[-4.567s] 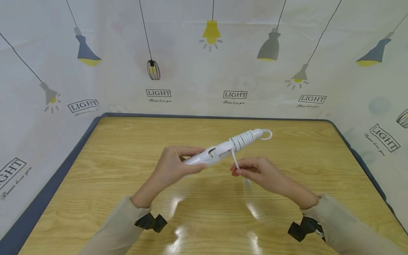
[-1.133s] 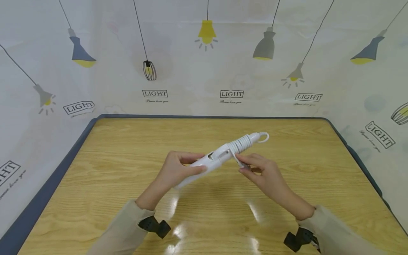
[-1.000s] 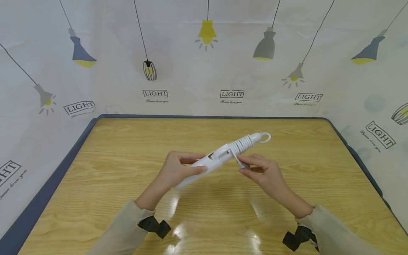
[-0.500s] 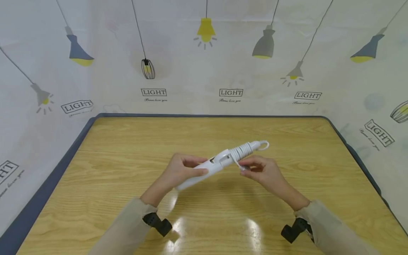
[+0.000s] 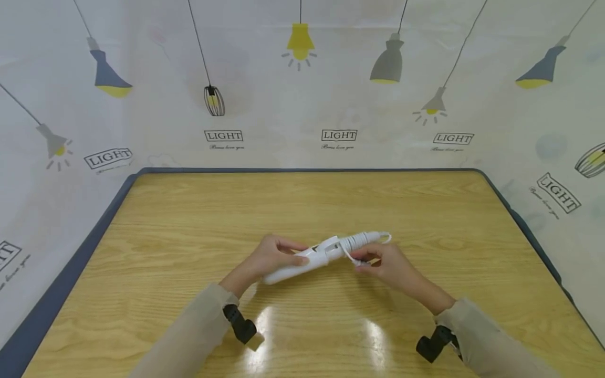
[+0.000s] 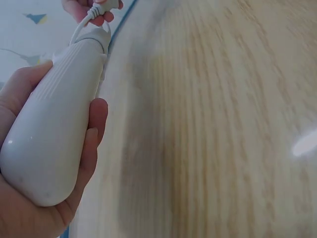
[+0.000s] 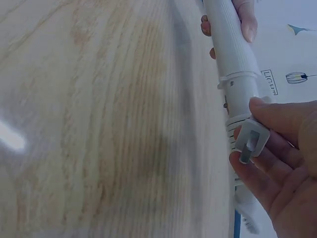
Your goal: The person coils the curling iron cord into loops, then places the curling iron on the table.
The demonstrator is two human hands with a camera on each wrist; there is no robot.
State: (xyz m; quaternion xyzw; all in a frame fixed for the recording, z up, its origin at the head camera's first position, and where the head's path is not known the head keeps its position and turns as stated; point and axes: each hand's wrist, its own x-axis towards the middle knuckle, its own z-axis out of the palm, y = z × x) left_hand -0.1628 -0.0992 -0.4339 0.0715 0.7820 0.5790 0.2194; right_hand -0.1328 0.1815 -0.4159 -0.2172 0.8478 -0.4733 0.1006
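Observation:
A long white electric appliance (image 5: pixel 293 270), of a kind I cannot tell, has a smooth, wide body and a narrower end. My left hand (image 5: pixel 269 258) grips the wide body, thumb on one side and fingers on the other. White cord (image 5: pixel 354 242) is wound in several turns around the narrower end, and a small loop sticks out at the tip. Beside these turns, my right hand (image 5: pixel 389 266) pinches the plug (image 7: pixel 253 133) on the cord's free end; its metal prongs show in the right wrist view. The appliance is low over the table; whether it touches is unclear.
The wood-grain table (image 5: pixel 189 210) has a dark blue edge. Behind it and at both sides hangs a pale backdrop (image 5: pixel 274 105) printed with lamps and the word LIGHT. Each wrist wears a small black camera (image 5: pixel 243 328).
Both hands have lowered the appliance toward the table, and it lies flatter. In the oldest frame my right hand held the cord with its end hanging; now the fingers are on the plug.

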